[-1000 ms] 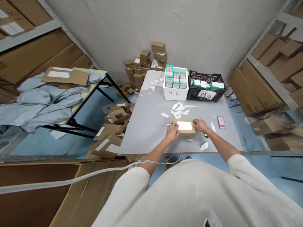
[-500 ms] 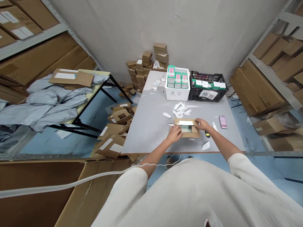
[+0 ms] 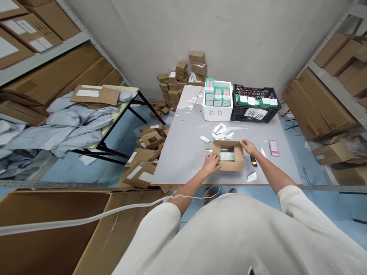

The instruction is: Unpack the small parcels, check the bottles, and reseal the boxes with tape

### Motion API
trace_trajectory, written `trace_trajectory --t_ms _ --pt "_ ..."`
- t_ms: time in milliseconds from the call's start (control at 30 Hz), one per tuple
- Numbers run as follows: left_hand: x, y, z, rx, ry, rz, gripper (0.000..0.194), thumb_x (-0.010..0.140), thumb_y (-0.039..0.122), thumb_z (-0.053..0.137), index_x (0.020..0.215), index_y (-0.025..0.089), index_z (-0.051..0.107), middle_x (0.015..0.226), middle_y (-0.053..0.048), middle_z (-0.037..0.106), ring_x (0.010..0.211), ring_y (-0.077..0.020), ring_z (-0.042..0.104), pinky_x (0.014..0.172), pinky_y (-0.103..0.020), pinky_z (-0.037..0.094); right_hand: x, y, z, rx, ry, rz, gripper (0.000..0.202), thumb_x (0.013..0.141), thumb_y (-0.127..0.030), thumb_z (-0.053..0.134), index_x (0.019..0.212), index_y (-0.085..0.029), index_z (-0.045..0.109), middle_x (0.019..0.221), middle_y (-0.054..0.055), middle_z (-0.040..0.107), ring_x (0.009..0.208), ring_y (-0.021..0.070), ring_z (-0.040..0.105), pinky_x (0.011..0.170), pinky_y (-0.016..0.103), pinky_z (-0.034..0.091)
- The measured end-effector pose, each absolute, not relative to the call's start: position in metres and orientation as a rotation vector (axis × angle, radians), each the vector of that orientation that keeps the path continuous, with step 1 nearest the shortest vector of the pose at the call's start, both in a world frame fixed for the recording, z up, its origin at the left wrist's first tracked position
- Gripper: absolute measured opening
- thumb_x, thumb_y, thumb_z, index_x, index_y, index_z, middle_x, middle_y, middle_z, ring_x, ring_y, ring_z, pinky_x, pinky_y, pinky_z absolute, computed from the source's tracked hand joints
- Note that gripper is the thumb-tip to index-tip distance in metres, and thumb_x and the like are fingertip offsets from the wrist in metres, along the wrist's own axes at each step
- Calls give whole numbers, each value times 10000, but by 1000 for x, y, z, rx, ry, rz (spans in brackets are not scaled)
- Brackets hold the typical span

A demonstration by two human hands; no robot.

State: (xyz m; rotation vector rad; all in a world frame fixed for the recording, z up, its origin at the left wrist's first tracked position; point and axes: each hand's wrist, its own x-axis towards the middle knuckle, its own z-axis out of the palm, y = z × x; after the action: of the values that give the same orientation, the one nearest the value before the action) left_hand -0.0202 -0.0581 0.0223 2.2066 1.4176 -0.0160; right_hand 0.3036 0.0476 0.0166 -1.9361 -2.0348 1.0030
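Observation:
An opened cardboard box (image 3: 231, 166) stands near the front of the grey table (image 3: 183, 152), its flaps spread. Inside it lies a pale green box (image 3: 227, 156), partly covered by the flaps. My left hand (image 3: 211, 163) grips the cardboard box at its left side, fingers bent over the edge. At the far right corner, my right hand (image 3: 248, 146) has its fingers closed on the raised back flap. A black and yellow box cutter (image 3: 254, 160) lies just right of the cardboard box, below my right wrist.
Crumpled white paper strips (image 3: 220, 131) lie behind the box. Farther back stand a white bin (image 3: 218, 113) of green-and-pink boxes and a black crate (image 3: 256, 114). A pink stack (image 3: 274, 148) lies at right. Discarded cartons (image 3: 140, 173) crowd the floor left; a white cable (image 3: 114, 211) crosses in front.
The cardboard box's back flap has been lifted upright, so its white label no longer shows and more of the pale green box is visible. My right hand has moved slightly back with the flap.

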Motion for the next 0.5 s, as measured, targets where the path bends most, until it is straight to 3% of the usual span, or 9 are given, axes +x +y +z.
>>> trace_trajectory --t_ms 167,267,400,500 --pt "-15 -58 27 2228 1398 -104 421 968 382 777 1354 276 648 1447 -131 595 1411 -354 497 1153 -505 371 283 65 3 -2266 -1806 900 426 1076 -496 516 1390 -210 534 1153 155 763 1042 335 714 871 396 548" --pt "-13 -53 27 2266 1355 -156 437 990 352 734 1403 264 619 1469 -147 590 1415 -352 502 1164 -513 368 274 63 -6 -2325 -1824 716 551 1051 -488 549 1499 -183 449 1322 205 695 1149 350 666 912 410 520" --pt "-11 -38 25 2342 1207 -206 576 951 282 736 1499 265 560 1538 -157 582 1472 -360 477 1211 -553 333 271 54 -11 -2196 -2179 446 500 1044 -384 538 1500 -180 512 1513 243 570 1331 380 538 1073 470 435" --pt "-8 -23 22 2398 1043 -251 699 895 253 771 1549 285 526 1615 -154 555 1579 -382 385 1265 -624 264 266 48 -9 -2070 -2494 506 435 1072 -362 482 1462 -202 588 1533 215 584 1378 380 494 1147 498 372"
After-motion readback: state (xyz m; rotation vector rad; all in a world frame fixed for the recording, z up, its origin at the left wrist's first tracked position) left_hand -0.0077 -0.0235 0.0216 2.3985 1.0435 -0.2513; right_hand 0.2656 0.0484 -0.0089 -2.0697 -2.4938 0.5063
